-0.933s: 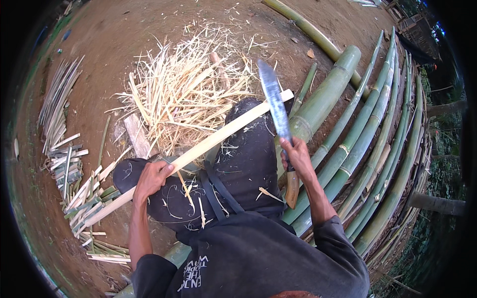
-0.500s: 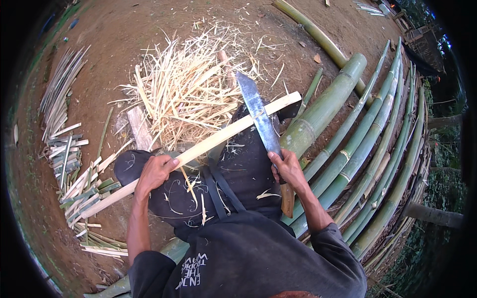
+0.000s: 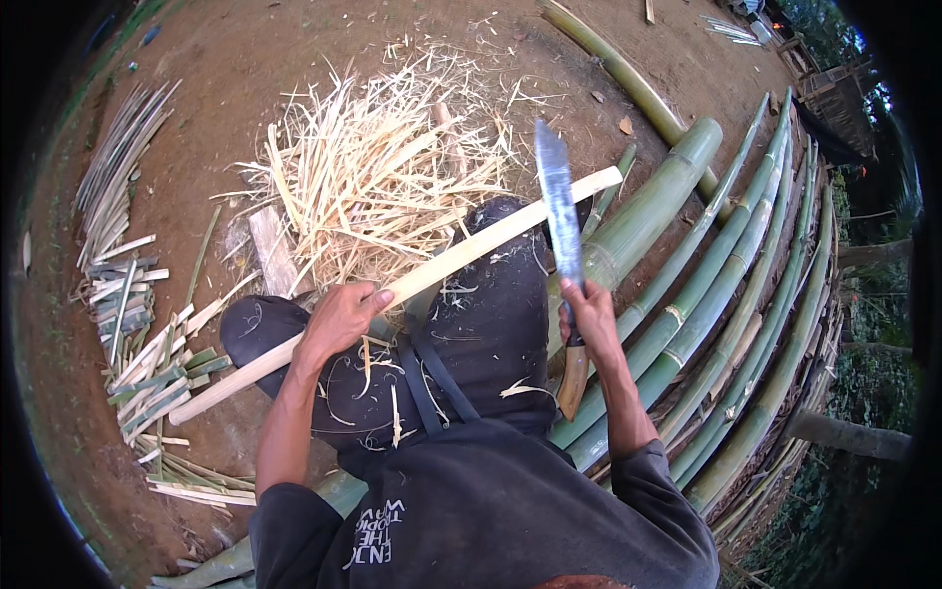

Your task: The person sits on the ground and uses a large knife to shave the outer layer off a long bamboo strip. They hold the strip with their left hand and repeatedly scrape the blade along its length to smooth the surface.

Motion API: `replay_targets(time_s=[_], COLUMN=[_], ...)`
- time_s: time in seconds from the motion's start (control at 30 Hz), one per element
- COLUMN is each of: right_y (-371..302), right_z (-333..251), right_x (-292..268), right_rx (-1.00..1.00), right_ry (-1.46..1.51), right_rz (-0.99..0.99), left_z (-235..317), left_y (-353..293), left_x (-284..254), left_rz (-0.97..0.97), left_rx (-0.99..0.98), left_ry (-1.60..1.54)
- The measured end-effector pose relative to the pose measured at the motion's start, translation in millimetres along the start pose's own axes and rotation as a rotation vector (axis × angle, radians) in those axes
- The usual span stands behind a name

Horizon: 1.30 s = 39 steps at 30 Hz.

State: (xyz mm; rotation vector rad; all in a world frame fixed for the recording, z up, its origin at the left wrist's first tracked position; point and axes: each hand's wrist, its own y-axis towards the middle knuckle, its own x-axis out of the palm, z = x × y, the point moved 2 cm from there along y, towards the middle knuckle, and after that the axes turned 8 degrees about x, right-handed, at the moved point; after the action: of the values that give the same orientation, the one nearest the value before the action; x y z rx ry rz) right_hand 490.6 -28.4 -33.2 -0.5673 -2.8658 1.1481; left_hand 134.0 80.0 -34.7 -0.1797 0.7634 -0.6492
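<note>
My left hand (image 3: 340, 319) is closed around a long pale bamboo strip (image 3: 471, 242), its thumb lying along the top. The strip slants across my dark trousers, low at the left and high at the right. In my right hand (image 3: 593, 316) is a machete (image 3: 559, 201) with a worn grey blade pointing away from me. My fingers grip it at the base of the blade, and its wooden handle (image 3: 573, 381) sticks out below them. The blade crosses over the strip near its far right end; whether it touches cannot be told. Thin curled shavings (image 3: 395, 412) cling to my trousers.
A heap of pale shavings (image 3: 363, 187) lies on the bare soil ahead, beside a flat wood piece (image 3: 275, 250). Split strips (image 3: 162, 368) and a bundle of thin slats (image 3: 123, 172) are at left. Long green bamboo poles (image 3: 648, 211) fill the right side.
Both hands have shifted right. The strip has moved up and right with my left hand. The machete has moved toward the strip's far end, its blade now standing more upright.
</note>
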Motion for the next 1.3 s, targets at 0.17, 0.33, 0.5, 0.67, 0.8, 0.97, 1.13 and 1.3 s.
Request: replay_targets(time_s=[0.17,0.33,0.5,0.67,0.8,0.97,1.13,1.3], right_y=[10,0,4,-10,-5,-29,0,2], right_z=[-12,1,4,0,-3,13,-3,3], right_x=[-16,1,0,19,7,50,0,-1], right_rx=[-0.044,0.007,0.001,0.056,0.023,0.05,0.026,0.023], right_ry=[-0.08,-0.112,-0.086,-0.118,-0.056,-0.213,-0.061,-0.028], right_rz=[0.01,-0.043,-0.053,-0.112,0.024,-0.209,0.011,0.034], left_z=[26,26,24,22,26,18,14,-17], left_y=[28,34,33,32,33,33,2,-58], left_x=[9,10,12,12,11,12,-16,-44], left_rz=[-0.001,-0.01,-0.022,-0.006,-0.009,-0.045,0.221,0.143], left_rx=[0.061,0.062,0.04,0.039,0.024,0.028,0.202,0.138], left_ry=[0.065,0.051,0.013,0.045,0.02,0.021,0.05,0.414])
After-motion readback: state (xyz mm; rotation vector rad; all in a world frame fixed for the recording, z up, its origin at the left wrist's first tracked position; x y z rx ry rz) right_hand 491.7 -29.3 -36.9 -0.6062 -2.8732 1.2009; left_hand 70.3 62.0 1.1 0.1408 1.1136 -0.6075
